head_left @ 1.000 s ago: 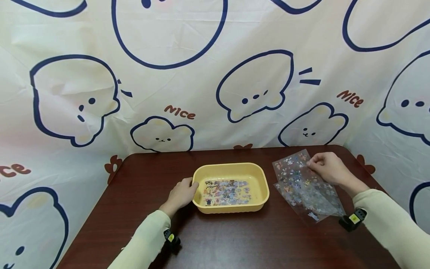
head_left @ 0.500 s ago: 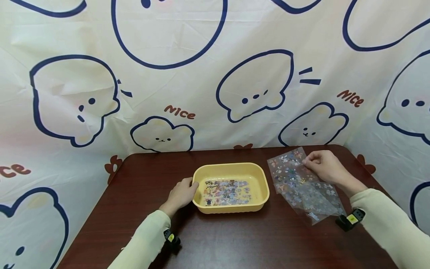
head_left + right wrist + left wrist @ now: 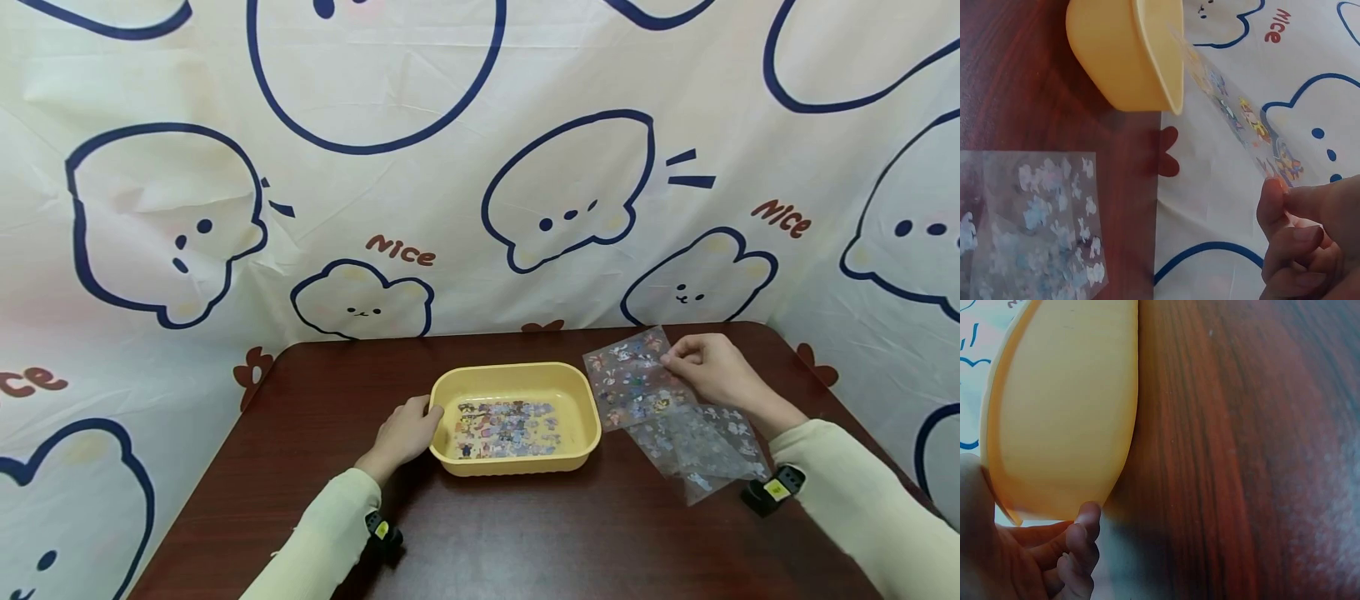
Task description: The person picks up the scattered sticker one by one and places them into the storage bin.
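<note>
My left hand point(image 3: 402, 435) holds the left end of a yellow plastic basin point(image 3: 517, 467). Its thumb lies over the rim, and in the left wrist view the fingers point(image 3: 1088, 515) curl against the outer wall. Inside the basin lies a layer of small colourful printed figures, like stickers point(image 3: 506, 429). Between thumb and forefinger, my right hand point(image 3: 712, 373) pinches the right edge of a clear sticker sheet point(image 3: 630, 379). The right wrist view shows this sheet point(image 3: 1235, 109) raised and slanting toward the basin. Below it, more clear sticker sheets point(image 3: 716, 442) overlap on the table.
The dark brown wooden table point(image 3: 495, 533) carries everything. A pale cloth point(image 3: 457, 192) with blue cartoon outlines hangs behind and at both sides. Each wrist wears a small black camera, such as the right one point(image 3: 774, 490).
My right hand has moved left with the pinched sheet, bringing it close to the basin's right end and uncovering more of the sheets below. The left hand and basin have stayed put.
</note>
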### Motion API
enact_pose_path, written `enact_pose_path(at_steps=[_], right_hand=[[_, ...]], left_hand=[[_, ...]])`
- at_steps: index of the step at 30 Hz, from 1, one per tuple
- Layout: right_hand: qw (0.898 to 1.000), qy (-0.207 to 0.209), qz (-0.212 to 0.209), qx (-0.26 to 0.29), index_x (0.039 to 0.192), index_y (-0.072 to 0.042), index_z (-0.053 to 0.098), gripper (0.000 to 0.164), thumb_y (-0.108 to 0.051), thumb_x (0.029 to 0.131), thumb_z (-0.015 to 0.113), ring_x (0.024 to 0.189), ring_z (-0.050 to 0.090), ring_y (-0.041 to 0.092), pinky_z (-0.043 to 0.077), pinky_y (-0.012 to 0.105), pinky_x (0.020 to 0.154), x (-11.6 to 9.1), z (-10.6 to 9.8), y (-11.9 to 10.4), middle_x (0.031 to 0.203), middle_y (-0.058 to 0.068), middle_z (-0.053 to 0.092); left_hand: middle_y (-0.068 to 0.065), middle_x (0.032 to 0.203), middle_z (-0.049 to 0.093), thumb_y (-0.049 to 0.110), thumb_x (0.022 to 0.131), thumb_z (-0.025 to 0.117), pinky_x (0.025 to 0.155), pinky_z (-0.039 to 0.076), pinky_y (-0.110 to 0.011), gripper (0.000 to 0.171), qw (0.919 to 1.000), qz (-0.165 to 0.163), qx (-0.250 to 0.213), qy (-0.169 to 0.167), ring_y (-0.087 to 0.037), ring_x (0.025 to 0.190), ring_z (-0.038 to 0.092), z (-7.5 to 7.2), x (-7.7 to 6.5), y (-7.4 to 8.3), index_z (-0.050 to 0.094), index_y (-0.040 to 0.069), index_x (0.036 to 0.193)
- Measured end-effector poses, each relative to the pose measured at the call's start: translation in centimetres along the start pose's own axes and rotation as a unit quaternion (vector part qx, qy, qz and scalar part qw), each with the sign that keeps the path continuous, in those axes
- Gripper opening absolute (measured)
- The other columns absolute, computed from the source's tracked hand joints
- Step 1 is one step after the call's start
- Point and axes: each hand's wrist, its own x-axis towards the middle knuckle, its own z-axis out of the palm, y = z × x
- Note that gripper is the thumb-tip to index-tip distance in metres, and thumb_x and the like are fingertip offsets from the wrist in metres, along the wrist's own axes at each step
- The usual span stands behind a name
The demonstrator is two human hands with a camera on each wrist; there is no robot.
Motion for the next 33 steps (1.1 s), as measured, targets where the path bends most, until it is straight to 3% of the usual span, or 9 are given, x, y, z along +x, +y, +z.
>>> enact_pose_path(at_steps=[9,16,33], right_hand=[[1.000,-0.001,-0.010,0.001,0.093,0.001,0.067,0.022,-0.017,0.103,0.058,0.041,0.042,0.010,0.037,0.029,0.041,0.0,1.4,-0.4,0.053,0.001,0.052],[1.000,0.001,0.000,0.008,0.095,0.000,0.067,0.020,-0.015,0.102,0.058,0.044,0.037,0.009,0.035,0.030,0.043,0.2,2.1,-0.8,0.068,0.008,0.069],[0.999,-0.004,0.002,0.037,0.095,0.002,0.066,0.016,-0.011,0.101,0.059,0.048,0.041,0.009,0.036,0.028,0.045,0.7,4.2,-1.6,0.071,0.006,0.072]], left_hand=[[-0.003,0.082,0.066,0.033,0.104,0.041,0.063,0.040,-0.029,0.048,1.0000,0.003,-0.003,-0.001,-0.013,0.067,0.060,0.0,0.0,-0.1,0.057,0.006,0.141],[-0.003,0.082,0.065,0.033,0.104,0.041,0.063,0.040,-0.029,0.048,1.0000,0.002,-0.005,-0.002,-0.013,0.066,0.060,0.1,0.0,0.0,0.056,0.006,0.141],[-0.003,0.084,0.067,0.033,0.104,0.041,0.065,0.042,-0.030,0.049,1.0000,0.003,0.000,0.000,-0.013,0.068,0.060,-0.1,-0.2,0.1,0.056,0.006,0.142]])
